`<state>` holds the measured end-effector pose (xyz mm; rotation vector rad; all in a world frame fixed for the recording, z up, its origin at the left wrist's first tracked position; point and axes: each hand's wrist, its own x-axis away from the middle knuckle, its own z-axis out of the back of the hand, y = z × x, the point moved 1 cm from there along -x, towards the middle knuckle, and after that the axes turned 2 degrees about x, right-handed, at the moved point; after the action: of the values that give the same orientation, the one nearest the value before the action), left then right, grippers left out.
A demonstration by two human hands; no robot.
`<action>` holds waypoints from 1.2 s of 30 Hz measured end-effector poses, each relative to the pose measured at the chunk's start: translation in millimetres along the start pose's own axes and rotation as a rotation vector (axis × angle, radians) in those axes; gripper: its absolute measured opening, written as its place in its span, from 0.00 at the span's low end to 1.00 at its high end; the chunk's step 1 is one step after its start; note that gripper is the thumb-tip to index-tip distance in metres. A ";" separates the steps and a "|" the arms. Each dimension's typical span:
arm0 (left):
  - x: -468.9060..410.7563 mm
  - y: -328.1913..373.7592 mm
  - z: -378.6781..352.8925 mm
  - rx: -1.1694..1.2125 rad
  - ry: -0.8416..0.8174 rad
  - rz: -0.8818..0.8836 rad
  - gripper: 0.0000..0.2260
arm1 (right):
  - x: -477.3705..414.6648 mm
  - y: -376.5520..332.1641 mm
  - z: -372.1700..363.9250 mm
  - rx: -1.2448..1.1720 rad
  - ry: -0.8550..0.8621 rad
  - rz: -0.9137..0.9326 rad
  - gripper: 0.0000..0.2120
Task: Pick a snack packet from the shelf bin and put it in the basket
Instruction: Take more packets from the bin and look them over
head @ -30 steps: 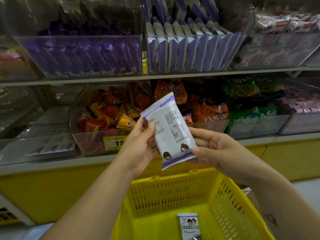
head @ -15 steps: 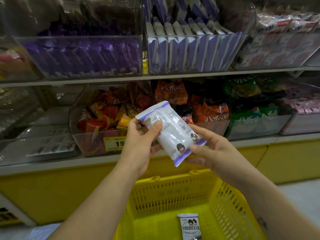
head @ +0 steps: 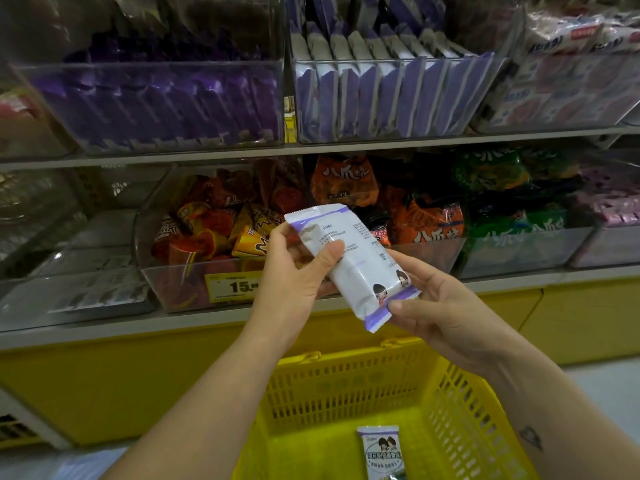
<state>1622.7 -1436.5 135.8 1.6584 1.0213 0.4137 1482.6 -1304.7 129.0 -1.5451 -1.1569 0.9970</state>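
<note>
Now that the packet [head: 349,261] has tilted flatter over the basket [head: 346,386], your left hand [head: 294,282] and right hand [head: 440,306] both clasp it; lower it in.

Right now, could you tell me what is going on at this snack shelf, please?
A person is holding a white snack packet with purple ends in both hands, the left hand near its upper end and the right hand at its lower end. It is tilted above the yellow plastic basket, not yet inside. A similar white and purple packet already lies in the basket.
</note>
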 end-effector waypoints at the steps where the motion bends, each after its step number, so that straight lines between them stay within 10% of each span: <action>1: -0.2 0.0 -0.5 -0.008 -0.008 -0.002 0.26 | 0.0 -2.2 1.3 0.005 0.003 0.007 0.30; 15: -14.7 -20.9 -4.0 -0.300 -0.009 -0.074 0.06 | -23.2 -22.4 1.1 0.191 0.106 0.043 0.18; 30: -21.8 -15.5 -23.4 -0.473 -0.237 0.054 0.48 | -47.6 -26.8 3.5 0.333 0.040 0.106 0.25; 36: -25.4 -23.5 -22.7 -0.456 -0.205 0.054 0.46 | -49.7 -30.0 5.5 0.378 -0.048 0.070 0.22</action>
<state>1582.4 -1441.8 128.0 1.2875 0.6705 0.4628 1459.8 -1348.3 160.4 -1.2704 -0.8880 1.2267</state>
